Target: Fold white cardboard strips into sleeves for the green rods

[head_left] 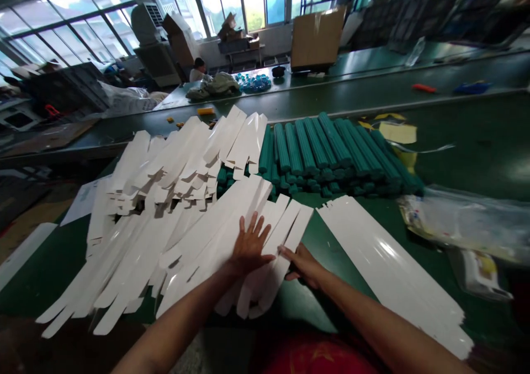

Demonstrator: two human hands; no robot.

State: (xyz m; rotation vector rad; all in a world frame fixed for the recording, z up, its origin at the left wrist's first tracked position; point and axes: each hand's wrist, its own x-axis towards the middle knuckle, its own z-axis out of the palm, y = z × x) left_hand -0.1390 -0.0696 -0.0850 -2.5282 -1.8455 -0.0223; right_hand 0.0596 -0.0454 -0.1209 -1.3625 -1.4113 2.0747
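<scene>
My left hand (pixel 250 242) lies with its fingers spread over a white cardboard box (pixel 276 214) that is partly folded. At that box's right edge, my right hand (pixel 301 263) pinches the cardboard between thumb and fingers. More white flat boxes (pixel 136 252) lie in an overlapping heap to the left, some with flaps sticking up. On the right rests a flat white cardboard sheet (pixel 389 269), apart from both hands. Behind the boxes, several green ribbed rods (pixel 327 142) are stacked side by side.
Clear plastic bags (pixel 476 219) lie at the right on the green table (pixel 480 153). A yellow paper piece (pixel 397 133) sits beyond the rods. Across the back table stand a large brown carton (pixel 317 40) and a blue beaded heap (pixel 252 83). A person (pixel 199 69) is in the background.
</scene>
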